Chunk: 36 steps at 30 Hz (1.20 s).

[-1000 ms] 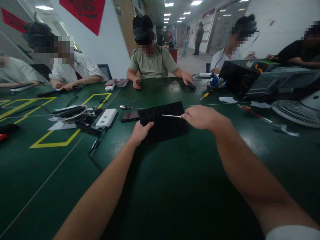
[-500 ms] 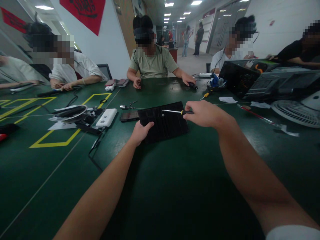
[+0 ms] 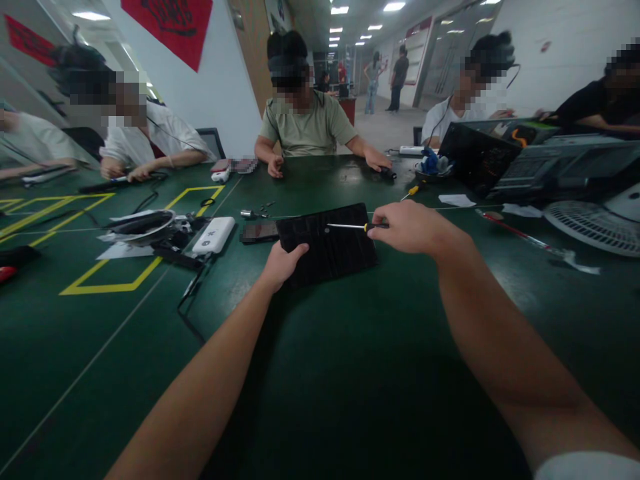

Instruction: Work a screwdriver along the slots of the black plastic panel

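In the head view, my left hand (image 3: 284, 265) grips the lower left edge of an open black wallet (image 3: 345, 257), thumb on its inner face. The wallet is spread and tilted over the green table, with a small round snap on its left part. My right hand (image 3: 407, 228) is closed around the dark handle of a screwdriver (image 3: 349, 227). Its thin metal shaft points left across the wallet, the tip close to the snap; whether they touch I cannot tell. A dark phone-like slab (image 3: 259, 232) lies just left of the wallet.
A white power bank (image 3: 214, 235) and a cluttered pile of cables and papers lie left. A yellow-handled screwdriver (image 3: 411, 192), a white fan (image 3: 597, 223) and a computer case (image 3: 565, 163) are at the right. Co-workers sit around the green table (image 3: 350, 373).
The screwdriver tip has shifted very slightly down and right over the wallet. Both hands keep their hold and nearly the same place.
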### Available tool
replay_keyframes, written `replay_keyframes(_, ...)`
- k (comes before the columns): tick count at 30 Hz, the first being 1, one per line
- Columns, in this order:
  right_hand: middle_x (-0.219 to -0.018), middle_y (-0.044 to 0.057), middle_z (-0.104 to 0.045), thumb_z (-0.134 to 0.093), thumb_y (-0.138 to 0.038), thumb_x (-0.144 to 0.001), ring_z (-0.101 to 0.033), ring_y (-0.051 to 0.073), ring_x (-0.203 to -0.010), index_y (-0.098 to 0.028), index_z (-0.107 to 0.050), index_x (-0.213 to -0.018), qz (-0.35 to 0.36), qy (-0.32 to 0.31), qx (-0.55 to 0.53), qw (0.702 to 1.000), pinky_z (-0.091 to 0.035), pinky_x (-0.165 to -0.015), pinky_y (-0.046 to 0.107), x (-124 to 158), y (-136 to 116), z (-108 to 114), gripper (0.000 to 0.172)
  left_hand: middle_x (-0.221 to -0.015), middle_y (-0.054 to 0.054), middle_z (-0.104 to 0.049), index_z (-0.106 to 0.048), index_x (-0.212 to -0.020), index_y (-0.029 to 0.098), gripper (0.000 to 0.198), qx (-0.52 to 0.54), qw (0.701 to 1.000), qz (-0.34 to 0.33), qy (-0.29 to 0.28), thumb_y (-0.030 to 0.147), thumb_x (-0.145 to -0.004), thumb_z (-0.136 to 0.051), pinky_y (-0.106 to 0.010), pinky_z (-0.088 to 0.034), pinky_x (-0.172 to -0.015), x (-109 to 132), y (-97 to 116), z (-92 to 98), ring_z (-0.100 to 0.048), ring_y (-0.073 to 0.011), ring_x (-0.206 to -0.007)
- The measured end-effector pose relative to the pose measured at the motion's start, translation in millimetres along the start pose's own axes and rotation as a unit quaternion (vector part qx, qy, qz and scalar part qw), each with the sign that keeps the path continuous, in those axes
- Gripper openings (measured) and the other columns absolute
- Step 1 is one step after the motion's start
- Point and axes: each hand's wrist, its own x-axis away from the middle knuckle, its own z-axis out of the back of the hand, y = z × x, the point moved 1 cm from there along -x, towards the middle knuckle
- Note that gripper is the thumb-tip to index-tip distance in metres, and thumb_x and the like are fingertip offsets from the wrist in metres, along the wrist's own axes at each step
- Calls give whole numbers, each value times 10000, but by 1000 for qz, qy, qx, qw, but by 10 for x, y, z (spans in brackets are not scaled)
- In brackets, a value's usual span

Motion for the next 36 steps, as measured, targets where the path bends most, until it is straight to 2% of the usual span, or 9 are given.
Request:
replay_keyframes(10,-1265,164,-835,-628,-444,-1044,-760,391,-1194,-235,-839,-1244,2,-22,4,1000,-551,-940,494,-38,-1,-43,358,-1258,-132,-867,-819,-1150,195,462,-3,1000,-3,-12,426,-756,-893,-576,-585,-1191,22,30,1,-790,-393,-1257)
replay_keyframes(19,-1274,158,-836,-626,-442,-1048,-760,377,-1195,-246,-854,-1260,-1,-28,7,1000,-560,-939,477,-19,-31,-30,368,-1207,-126,-871,-820,-1121,196,463,2,1000,3,-5,436,-736,-913,-576,-593,-1174,15,15,3,-794,-390,-1228)
replay_keyframes(32,-1239,215,-818,-458,-500,-1119,-760,409,-1170,-188,-835,-1230,-18,-57,16,998,-563,-935,511,-13,-98,-48,502,-1219,-127,-861,-803,-1125,192,488,7,1000,2,-7,448,-723,-910,-571,-586,-1175,15,22,-4,-789,-380,-1228)
replay_keyframes(36,-1238,202,-811,-528,-494,-1088,-754,403,-1159,-205,-793,-1258,-11,-53,8,998,-556,-912,496,-17,-91,-71,427,-1202,-125,-863,-807,-1120,200,483,7,1000,12,-3,444,-718,-921,-568,-601,-1150,16,21,-4,-795,-379,-1210)
